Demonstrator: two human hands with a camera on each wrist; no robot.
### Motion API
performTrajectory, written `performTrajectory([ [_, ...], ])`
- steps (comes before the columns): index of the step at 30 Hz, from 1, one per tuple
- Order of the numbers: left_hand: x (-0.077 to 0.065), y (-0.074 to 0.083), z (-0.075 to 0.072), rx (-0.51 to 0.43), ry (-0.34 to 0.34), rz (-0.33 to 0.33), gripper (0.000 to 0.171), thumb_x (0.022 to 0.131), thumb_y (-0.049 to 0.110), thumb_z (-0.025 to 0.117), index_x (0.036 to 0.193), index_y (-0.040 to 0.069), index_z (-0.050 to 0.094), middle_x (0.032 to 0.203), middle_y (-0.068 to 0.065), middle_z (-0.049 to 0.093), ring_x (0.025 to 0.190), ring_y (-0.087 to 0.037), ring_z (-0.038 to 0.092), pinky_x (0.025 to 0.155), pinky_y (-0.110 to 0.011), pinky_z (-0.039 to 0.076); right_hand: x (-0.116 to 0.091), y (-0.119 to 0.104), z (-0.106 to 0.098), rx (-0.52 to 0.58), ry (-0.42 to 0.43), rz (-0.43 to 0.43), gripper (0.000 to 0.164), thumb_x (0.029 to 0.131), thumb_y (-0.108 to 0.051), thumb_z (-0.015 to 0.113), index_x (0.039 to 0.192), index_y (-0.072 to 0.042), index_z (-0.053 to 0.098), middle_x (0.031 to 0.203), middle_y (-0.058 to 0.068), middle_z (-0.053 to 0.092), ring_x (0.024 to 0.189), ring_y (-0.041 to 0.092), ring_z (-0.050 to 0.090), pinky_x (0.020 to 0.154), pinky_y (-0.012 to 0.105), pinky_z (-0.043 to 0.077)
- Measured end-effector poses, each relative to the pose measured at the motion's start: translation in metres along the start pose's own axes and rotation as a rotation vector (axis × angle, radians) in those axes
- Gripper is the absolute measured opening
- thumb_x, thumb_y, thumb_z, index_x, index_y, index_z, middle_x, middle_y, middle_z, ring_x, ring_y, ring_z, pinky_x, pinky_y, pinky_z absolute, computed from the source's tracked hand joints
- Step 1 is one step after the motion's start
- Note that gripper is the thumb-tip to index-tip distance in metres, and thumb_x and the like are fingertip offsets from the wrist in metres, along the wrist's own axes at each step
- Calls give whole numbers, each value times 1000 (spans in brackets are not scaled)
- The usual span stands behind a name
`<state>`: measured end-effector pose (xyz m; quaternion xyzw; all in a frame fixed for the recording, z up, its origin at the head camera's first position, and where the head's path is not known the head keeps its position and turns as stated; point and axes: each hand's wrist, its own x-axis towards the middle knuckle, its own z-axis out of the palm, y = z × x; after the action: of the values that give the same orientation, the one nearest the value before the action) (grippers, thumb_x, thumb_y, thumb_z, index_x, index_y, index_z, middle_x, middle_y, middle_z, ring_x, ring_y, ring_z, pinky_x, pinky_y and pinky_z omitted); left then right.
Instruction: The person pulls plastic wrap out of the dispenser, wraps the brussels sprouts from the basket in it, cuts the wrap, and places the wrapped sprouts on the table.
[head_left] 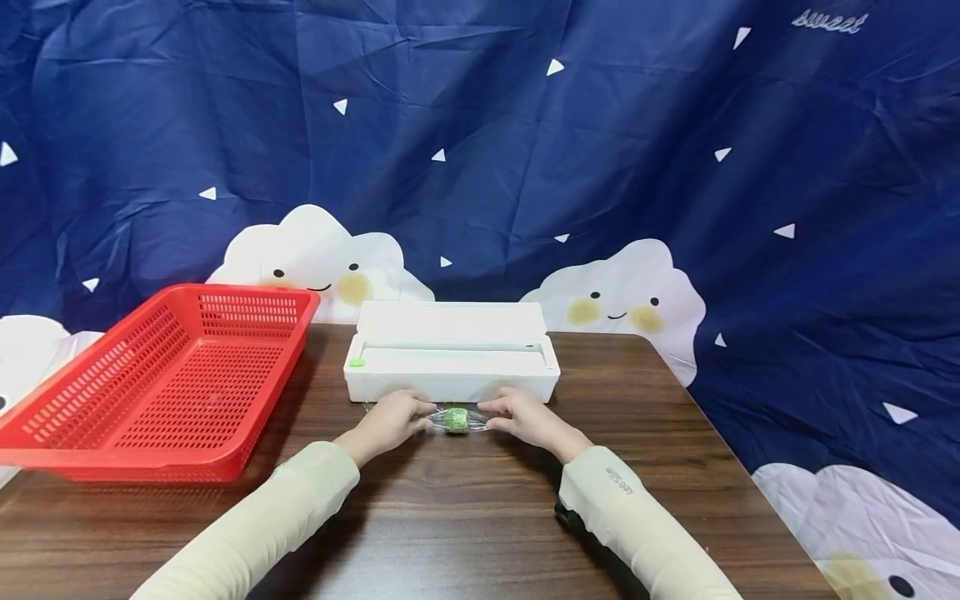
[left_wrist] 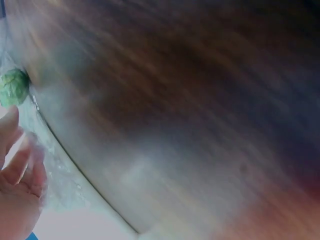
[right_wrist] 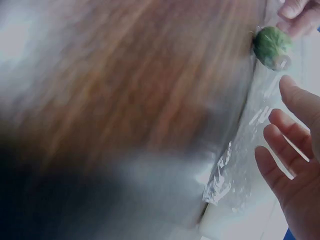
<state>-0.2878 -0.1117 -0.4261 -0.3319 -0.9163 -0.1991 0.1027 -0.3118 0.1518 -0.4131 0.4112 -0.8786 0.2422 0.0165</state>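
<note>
A small round green item [head_left: 456, 420], its kind unclear, lies in clear plastic film [right_wrist: 220, 180] along the front of a white film dispenser box [head_left: 450, 387]. My left hand [head_left: 392, 423] is at the film's left side, thumb and fingers apart around it. On the other side my right hand [head_left: 528, 419] has its fingers spread, thumb tip close to the green item, as the right wrist view shows. Loose film stretches out past the item under both hands. Whether any fingertip touches the film is hard to tell.
The dispenser's lid [head_left: 450, 322] stands raised at the back, and a bright green tab [head_left: 356, 362] sits on its left end. A large red plastic basket [head_left: 247, 433] stands at the left of the brown wooden table [head_left: 450, 517]. A blue cloth with clouds hangs behind.
</note>
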Motion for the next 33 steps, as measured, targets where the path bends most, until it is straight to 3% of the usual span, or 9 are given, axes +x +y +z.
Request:
performTrajectory([
  [8, 2, 4, 6, 59, 12, 69, 20, 81, 13, 69, 98, 3, 71, 88, -4, 68, 82, -20, 60, 74, -34, 47, 10, -3, 8, -41, -30, -9, 25, 81, -16, 70, 103, -6, 70, 84, -1, 60, 70, 7, 51, 61, 23, 43],
  [16, 6, 3, 10, 78, 55, 112, 4, 79, 10, 70, 80, 11, 74, 79, 4, 68, 77, -15, 63, 71, -31, 49, 16, -5, 12, -77, -2, -29, 7, 80, -10, 70, 85, -7, 74, 79, -2, 65, 74, 10, 59, 66, 23, 46],
  [22, 7, 0, 13, 57, 73, 129, 8, 79, 7, 70, 73, 12, 72, 78, 3, 68, 77, -13, 63, 70, -29, 49, 19, -2, 15, -79, 26, -68, 4, 80, -8, 70, 78, -7, 73, 75, -3, 65, 73, 9, 60, 69, 23, 47],
  [27, 5, 0, 13, 48, 68, 95, 5, 80, 9, 70, 82, 10, 74, 81, 1, 68, 80, -17, 63, 74, -32, 49, 19, -2, 15, -66, 9, -50, 4, 79, -7, 70, 80, -6, 74, 77, -2, 66, 74, 10, 60, 69, 22, 47],
  [33, 5, -1, 9, 17, 42, 27, 20, 82, 13, 69, 99, 4, 71, 95, -8, 68, 92, -25, 60, 84, -38, 45, 17, -2, 11, -70, -16, 19, 13, 82, -8, 68, 94, -4, 72, 89, 3, 68, 86, 16, 62, 75, 28, 48],
])
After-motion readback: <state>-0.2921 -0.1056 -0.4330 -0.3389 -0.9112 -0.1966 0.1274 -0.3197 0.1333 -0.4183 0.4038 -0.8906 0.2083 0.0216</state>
